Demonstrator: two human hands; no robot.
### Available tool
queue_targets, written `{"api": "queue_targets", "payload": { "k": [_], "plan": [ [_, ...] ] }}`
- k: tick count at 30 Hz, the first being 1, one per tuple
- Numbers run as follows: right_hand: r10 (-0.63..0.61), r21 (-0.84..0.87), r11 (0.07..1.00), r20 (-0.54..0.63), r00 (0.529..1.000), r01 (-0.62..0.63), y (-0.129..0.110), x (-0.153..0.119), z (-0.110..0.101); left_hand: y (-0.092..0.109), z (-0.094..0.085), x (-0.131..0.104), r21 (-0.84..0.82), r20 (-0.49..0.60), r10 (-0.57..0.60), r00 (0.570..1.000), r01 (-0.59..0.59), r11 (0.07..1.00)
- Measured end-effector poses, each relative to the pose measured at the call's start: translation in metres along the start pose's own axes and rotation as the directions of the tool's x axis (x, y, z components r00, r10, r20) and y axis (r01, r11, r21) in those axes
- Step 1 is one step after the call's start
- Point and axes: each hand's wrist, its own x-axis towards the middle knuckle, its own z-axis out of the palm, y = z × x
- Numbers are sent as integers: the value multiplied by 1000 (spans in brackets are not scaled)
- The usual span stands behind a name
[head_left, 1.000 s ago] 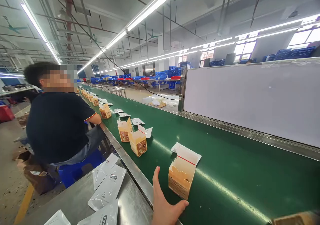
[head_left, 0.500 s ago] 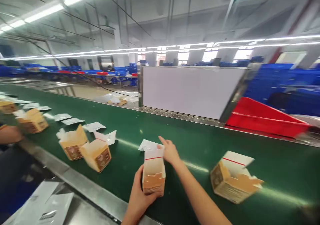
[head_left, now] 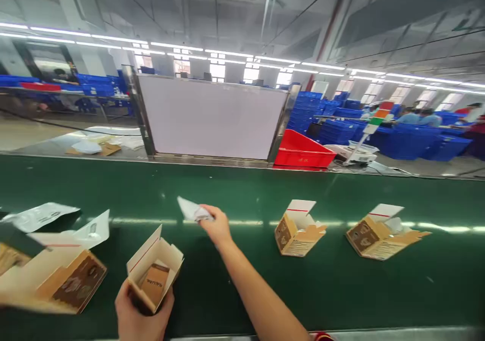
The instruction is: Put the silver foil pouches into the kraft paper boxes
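Left hand (head_left: 138, 315), at 7 o'clock in the view, is closed around the base of a small open tan cardboard carton with white inner flaps (head_left: 153, 268); the carton is held tipped, mouth toward 11 o'clock, above the near edge of the green conveyor belt (head_left: 242, 189). Right hand (head_left: 217, 225), near frame centre, is extended toward 12 o'clock with fingers pinched on a white plastic pouch (head_left: 191, 209), which is lifted just off the belt at the fingertips. Both hands are thus occupied, neither spread open. A second open brown carton with a printed side panel (head_left: 70, 280) is seen lying on its side at 8 o'clock, just beside the held carton, blurred at its near edge. Flat white pouches (head_left: 41, 214) are laid on the belt at 9 o'clock. Two more open tan cartons are set on the belt at 3 o'clock, well apart from the hands: one (head_left: 297, 230) nearer, one (head_left: 382, 232) farther right. A white upright panel in a metal frame (head_left: 212, 116) is mounted beyond the belt at 12 o'clock, with a red plastic bin (head_left: 303, 151) just beside its right edge. Stacked blue crates (head_left: 409, 141) are visible at 2 o'clock.
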Motion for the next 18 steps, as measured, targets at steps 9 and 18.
{"api": "queue_targets", "payload": {
  "k": [9,18],
  "plan": [
    [-459,148,877,-19,888,457,-76,-34,-100,-4,10,-19,-85,99,154,983,-146,986],
    [-530,-29,748,576,622,663,-96,-19,-105,-3,10,-27,-62,147,187,971,-180,982]
  ]
}}
